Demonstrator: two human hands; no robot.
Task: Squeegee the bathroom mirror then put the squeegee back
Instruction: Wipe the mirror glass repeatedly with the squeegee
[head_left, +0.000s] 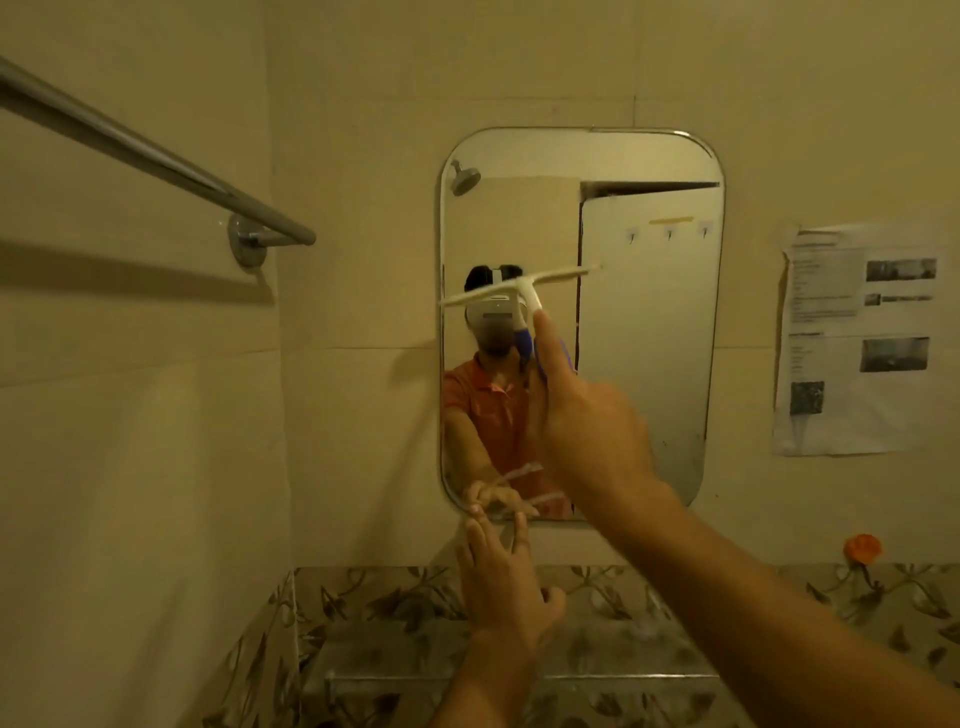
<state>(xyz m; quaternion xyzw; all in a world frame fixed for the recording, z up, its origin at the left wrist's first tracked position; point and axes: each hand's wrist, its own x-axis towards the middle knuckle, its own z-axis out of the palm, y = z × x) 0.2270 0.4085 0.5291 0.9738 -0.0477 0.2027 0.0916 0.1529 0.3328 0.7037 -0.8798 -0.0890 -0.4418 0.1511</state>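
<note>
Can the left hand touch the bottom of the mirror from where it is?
Probably yes. The left hand is open, fingertips right at the mirror's bottom edge, with nothing between. The right hand holds the squeegee higher up.

Bathroom interior under dim, warm yellowish light. Cream tiled walls (363, 78) meet in a corner left of centre. A metal towel bar (156, 156) runs along the left wall on a round mount. A printed paper sheet (862, 338) hangs at far right. Below, a band of leaf-patterned tiles (374, 597) backs a clear glass shelf (395, 675). A small orange flower (862, 548) sits lower right.
</note>
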